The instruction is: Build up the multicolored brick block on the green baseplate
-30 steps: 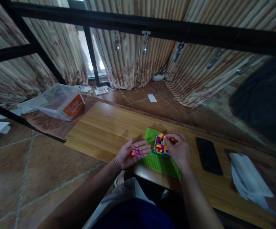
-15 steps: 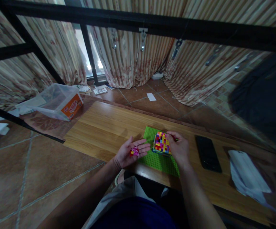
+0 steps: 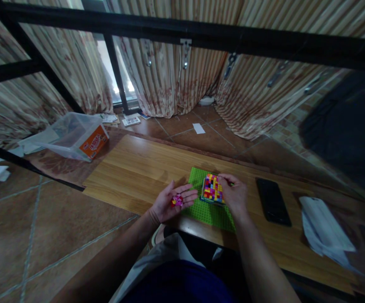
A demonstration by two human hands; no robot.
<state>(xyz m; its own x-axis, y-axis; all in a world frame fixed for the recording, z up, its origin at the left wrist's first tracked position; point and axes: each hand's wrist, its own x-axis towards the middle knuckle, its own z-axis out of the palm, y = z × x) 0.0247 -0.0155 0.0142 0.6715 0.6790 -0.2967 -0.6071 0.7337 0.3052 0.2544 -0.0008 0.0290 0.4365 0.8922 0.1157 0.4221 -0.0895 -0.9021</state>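
Observation:
My left hand (image 3: 176, 201) lies palm up with its fingers stretched out. A small heap of pink, red and yellow toy bricks (image 3: 177, 200) rests in its palm. Just right of its fingertips stands a block built of many-coloured toy bricks (image 3: 213, 188), on a green studded baseplate (image 3: 206, 214). My right hand (image 3: 234, 194) is over the block's right side, thumb and fingers pinched together at its upper right edge. Whatever is between those fingertips is hidden. The hand covers part of the block and baseplate.
The baseplate lies on a long wooden table (image 3: 138, 168). To the right are a black phone (image 3: 273, 201) and a white packet (image 3: 326, 225). A clear plastic bin (image 3: 71, 136) with an orange label stands at the left end. A black metal frame (image 3: 157, 31) crosses before the curtains.
The whole view has shifted slightly, moving the scene a little left. My right hand stays at the block's upper right edge with a small finger shift. My left hand keeps its pose.

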